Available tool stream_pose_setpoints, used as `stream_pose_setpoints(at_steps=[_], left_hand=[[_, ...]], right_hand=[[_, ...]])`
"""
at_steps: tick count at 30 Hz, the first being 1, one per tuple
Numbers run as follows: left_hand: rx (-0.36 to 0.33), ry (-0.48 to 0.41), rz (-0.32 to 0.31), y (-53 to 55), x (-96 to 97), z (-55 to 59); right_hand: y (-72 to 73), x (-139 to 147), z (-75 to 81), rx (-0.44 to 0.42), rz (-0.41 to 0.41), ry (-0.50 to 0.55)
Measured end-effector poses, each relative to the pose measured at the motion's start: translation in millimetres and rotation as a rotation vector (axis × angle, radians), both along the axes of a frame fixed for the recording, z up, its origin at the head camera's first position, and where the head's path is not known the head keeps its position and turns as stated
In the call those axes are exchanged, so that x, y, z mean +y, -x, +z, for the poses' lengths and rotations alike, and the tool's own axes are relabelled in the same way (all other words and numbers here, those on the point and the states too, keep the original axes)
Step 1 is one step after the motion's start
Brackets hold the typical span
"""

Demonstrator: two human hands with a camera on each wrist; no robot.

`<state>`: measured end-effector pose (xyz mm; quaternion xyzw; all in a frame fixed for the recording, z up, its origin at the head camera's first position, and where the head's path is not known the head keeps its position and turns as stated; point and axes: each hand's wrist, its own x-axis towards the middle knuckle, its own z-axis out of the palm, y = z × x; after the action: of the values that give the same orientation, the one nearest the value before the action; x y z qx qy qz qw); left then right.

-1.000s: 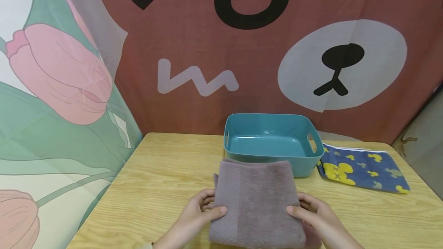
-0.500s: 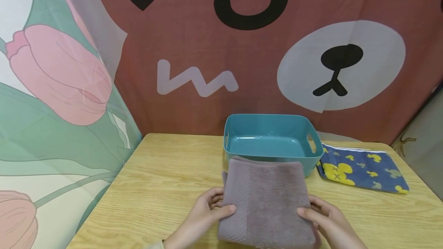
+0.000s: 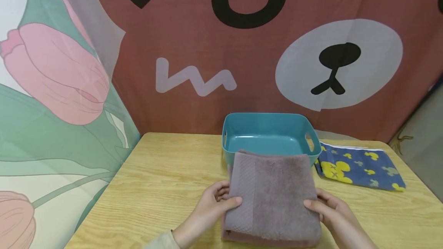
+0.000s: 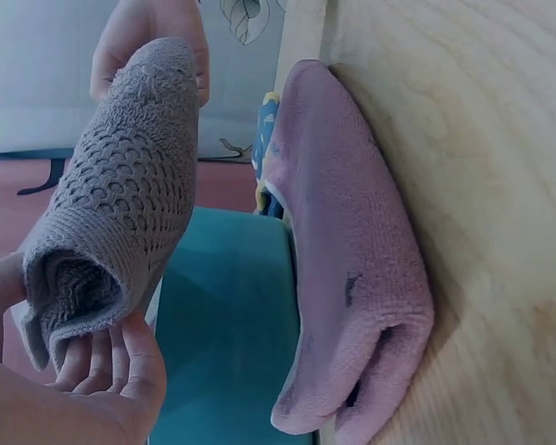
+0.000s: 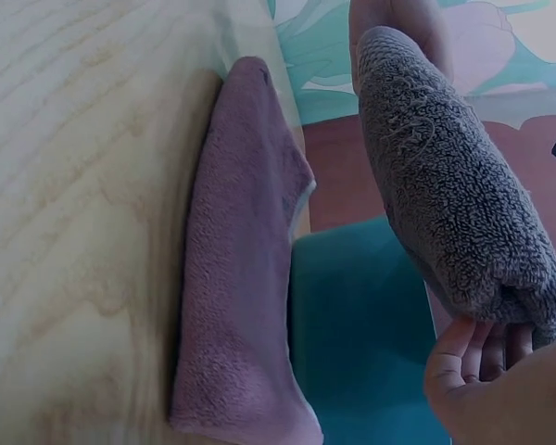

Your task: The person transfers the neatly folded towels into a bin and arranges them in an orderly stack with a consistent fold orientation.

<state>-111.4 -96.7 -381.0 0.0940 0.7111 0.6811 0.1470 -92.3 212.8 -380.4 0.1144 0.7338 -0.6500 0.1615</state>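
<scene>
A folded grey-mauve towel (image 3: 280,195) is held up off the table between both hands. My left hand (image 3: 211,206) grips its left side, thumb on the near face and fingers behind. The right hand (image 3: 333,210) pinches the opposite side in the same way. In the left wrist view the held towel (image 4: 130,185) shows a woven band and a rolled-looking fold. Under it a folded pink towel (image 4: 352,241) lies on the table, mostly hidden from the head view. Just beyond the towels stands a teal basket (image 3: 266,124) with handle holes, its front overlapped by the held towel.
A blue cloth with yellow mouse-head prints (image 3: 363,168) lies flat to the right of the basket. The wooden table (image 3: 166,172) ends at the back against a hanging bear-print curtain (image 3: 194,118). A tulip-print curtain (image 3: 69,133) hangs on the left.
Both hands have carried the grey-mauve towel to the right and a little upward toward the basket. More of the pink towel shows beneath it. The basket and blue cloth stay put.
</scene>
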Motion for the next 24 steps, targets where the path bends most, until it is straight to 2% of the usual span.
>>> stream_pose_setpoints(at_steps=[4,8,16,24], left_hand=[[0.045,0.002,0.023,3.8,3.6,2.4],[0.072,-0.037,0.036,8.4,7.5,5.2],[0.073,-0.06,0.047,16.8,12.2,11.1],[0.107,-0.057,0.077,24.2,16.0,14.6]], right_hand=[[4.0,-0.2,6.6,0.012,0.007,-0.012],[6.0,1.6,10.9,0.03,0.002,-0.004],[7.9,6.6,16.3,0.102,-0.007,0.032],[14.5,7.2,20.4,0.135,-0.028,0.055]])
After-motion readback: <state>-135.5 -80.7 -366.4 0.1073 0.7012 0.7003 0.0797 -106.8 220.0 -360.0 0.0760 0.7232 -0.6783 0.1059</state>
